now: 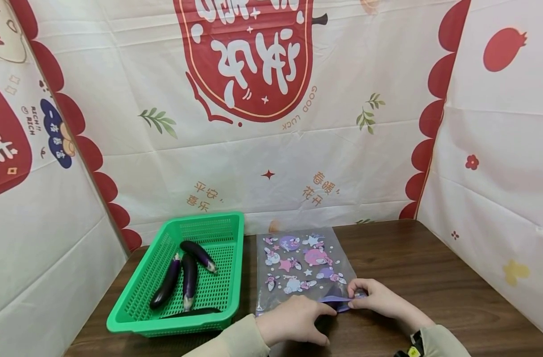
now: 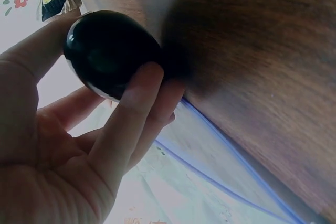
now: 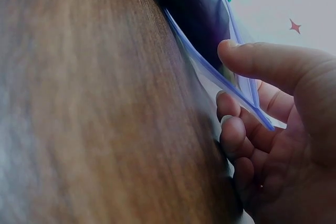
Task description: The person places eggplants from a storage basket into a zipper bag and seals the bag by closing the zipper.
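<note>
My left hand (image 1: 293, 320) grips a dark, glossy eggplant (image 2: 107, 51), its rounded end in the fingers. In the right wrist view the eggplant's other end lies within the mouth of a clear zip bag (image 1: 275, 290) that has purple edges and printed pink and purple figures. The bag lies flat on the table, its opening towards me. At the opening's right corner, my right hand (image 1: 378, 300) pinches the purple zip edge (image 3: 254, 109) between thumb and fingers, holding the mouth apart. In the head view the left hand mostly hides the held eggplant.
Left of the bag stands a green plastic basket (image 1: 241, 258) with several eggplants (image 1: 189, 277) inside. Both stand on a brown wooden table (image 1: 400, 253). A printed white cloth (image 1: 253, 153) hangs behind the table and along both sides.
</note>
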Available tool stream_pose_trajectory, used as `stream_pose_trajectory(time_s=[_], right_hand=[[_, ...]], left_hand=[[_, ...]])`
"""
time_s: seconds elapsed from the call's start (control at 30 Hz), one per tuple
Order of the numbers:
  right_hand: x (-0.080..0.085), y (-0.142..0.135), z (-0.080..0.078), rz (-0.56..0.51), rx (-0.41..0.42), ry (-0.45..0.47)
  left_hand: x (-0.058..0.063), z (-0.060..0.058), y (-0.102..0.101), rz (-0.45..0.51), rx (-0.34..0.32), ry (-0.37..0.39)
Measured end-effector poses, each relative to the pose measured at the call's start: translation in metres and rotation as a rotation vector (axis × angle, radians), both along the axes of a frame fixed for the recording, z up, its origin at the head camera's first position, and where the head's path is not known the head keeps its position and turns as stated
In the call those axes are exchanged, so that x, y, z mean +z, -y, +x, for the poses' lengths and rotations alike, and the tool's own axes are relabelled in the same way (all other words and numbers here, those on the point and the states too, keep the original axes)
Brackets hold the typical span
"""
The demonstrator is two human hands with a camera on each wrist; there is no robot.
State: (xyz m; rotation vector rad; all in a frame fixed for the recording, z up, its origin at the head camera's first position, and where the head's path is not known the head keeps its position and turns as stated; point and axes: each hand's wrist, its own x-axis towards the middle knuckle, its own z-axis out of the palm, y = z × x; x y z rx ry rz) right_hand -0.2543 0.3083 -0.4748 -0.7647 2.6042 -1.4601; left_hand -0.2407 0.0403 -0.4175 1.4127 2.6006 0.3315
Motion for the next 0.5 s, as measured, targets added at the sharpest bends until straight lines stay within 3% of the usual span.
stream_pose_trajectory(time_s=[0.5], right_hand=[[-0.001,-0.0012,-0.0013,0.005,-0.006,0.032]], left_hand=[[-0.0022,-0.0016,-0.0045,-0.003,-0.006,-0.053]])
